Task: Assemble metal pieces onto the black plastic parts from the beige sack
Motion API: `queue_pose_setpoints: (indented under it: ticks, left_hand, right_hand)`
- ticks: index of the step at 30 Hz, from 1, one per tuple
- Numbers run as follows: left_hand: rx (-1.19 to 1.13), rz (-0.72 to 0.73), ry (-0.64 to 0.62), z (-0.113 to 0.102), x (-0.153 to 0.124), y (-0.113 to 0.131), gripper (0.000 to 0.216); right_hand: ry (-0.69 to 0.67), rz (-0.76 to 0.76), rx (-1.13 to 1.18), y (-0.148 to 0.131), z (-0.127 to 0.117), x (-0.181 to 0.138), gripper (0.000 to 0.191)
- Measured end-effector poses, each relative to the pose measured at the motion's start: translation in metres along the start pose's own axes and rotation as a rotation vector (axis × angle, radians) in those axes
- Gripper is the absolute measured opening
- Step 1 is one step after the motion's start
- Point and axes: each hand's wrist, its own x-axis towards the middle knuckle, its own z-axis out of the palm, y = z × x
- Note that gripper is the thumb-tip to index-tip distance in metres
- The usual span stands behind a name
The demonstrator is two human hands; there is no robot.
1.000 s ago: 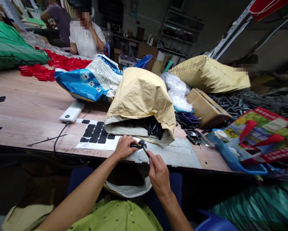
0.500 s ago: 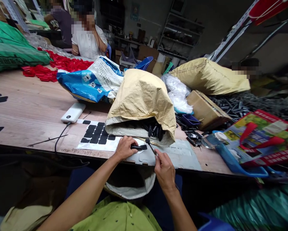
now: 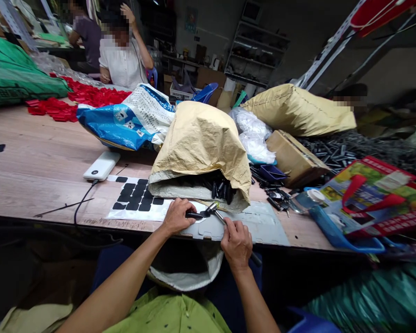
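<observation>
My left hand (image 3: 177, 216) is closed on a slim black part (image 3: 194, 215) at the table's front edge, pressing it down over a grey board (image 3: 263, 224). A small hammer (image 3: 219, 215) is gripped by its handle in my right hand (image 3: 236, 241). Its metal head meets or hovers just over the far end of the black part; I cannot tell whether they touch. Left of my left hand lies a white sheet with rows of black rounded patches (image 3: 135, 202). Just behind both hands rests a tan sack (image 3: 201, 138), its mouth facing me with black pieces (image 3: 223, 190) inside.
A white power bank (image 3: 102, 166) with a black cable sits to the left. Beyond it are a blue-and-white bag (image 3: 124, 120) and red pieces (image 3: 100, 96). On the right stand a cardboard box (image 3: 294, 155), a blue tray (image 3: 346, 238) and a colourful bag (image 3: 370, 194). Another person sits across the table.
The hammer head has come down and left onto or near the black part. My left hand still holds that part. The person opposite has raised a hand higher, and the view has shifted slightly.
</observation>
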Motion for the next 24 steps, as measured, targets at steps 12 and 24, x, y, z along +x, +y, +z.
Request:
queue_pose_setpoints:
  ticks: [12, 24]
  left_hand:
    - [-0.003, -0.003, -0.011, 0.000, 0.000, 0.000, 0.021]
    - [0.007, 0.010, -0.020, 0.000, 0.001, -0.003, 0.019]
  right_hand:
    - [-0.081, 0.040, 0.127, 0.007, -0.002, 0.014, 0.031]
    - [-0.009, 0.025, 0.070, 0.003, 0.005, 0.023, 0.019]
